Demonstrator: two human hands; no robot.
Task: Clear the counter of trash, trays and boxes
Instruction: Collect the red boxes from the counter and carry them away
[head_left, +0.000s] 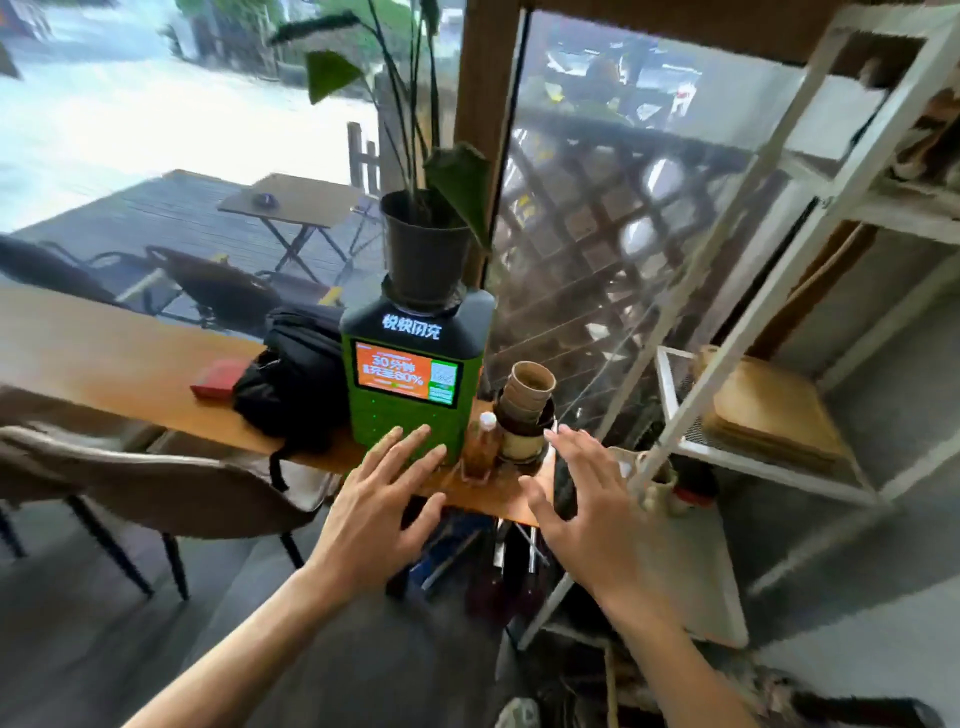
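A long wooden counter (119, 364) runs along the window. At its right end stands a stack of brown paper cups (524, 400), and in front of it a small bottle of amber liquid with a white cap (480, 447). My left hand (382, 499) hovers open, fingers spread, just before the green charging kiosk (415, 384). My right hand (582, 499) is open too, fingers apart, right of the bottle and below the cup stack. Neither hand holds anything. A small red box (218, 378) lies farther left on the counter.
A black backpack (293, 379) rests against the kiosk's left side. A black potted plant (426, 244) sits on top of the kiosk. A grey chair (156, 488) stands at the counter's near left. A white metal shelf (769, 322) with wooden boards stands to the right.
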